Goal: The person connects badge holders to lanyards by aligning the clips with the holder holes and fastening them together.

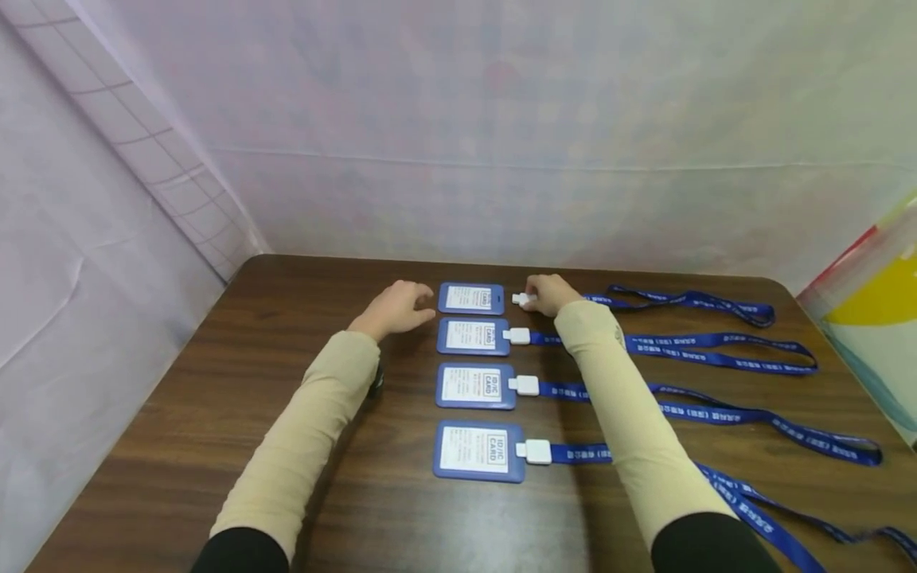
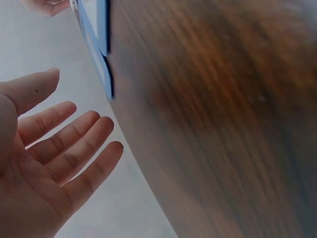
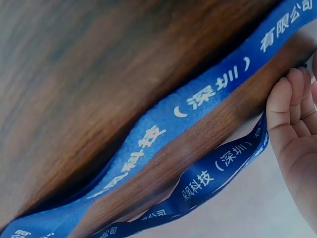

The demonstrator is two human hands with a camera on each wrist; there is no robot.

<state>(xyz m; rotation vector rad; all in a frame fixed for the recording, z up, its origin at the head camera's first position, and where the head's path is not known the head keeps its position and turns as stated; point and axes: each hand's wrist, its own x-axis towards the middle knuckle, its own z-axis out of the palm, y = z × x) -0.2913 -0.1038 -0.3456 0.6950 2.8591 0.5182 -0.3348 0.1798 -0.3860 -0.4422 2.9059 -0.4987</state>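
Note:
At the far end of a column of badges, a blue ID card holder (image 1: 471, 299) lies flat with a gap between it and a white lanyard clip (image 1: 520, 299). My right hand (image 1: 553, 294) pinches this clip, and its blue lanyard (image 1: 695, 301) trails off to the right. In the right wrist view, the right hand's (image 3: 297, 109) fingers are curled and their tips partly cut off, with printed blue straps (image 3: 163, 131) beside them. My left hand (image 1: 394, 309), fingers spread, is just left of the far card holder and holds nothing. The left wrist view shows its palm (image 2: 54, 163).
Three more card holders, such as the nearest one (image 1: 478, 451), lie below in line, each joined to a white clip (image 1: 537, 451) and a blue lanyard running right under or past my right arm. The brown wooden table (image 1: 236, 382) ends at a pale cloth backdrop (image 1: 501, 207).

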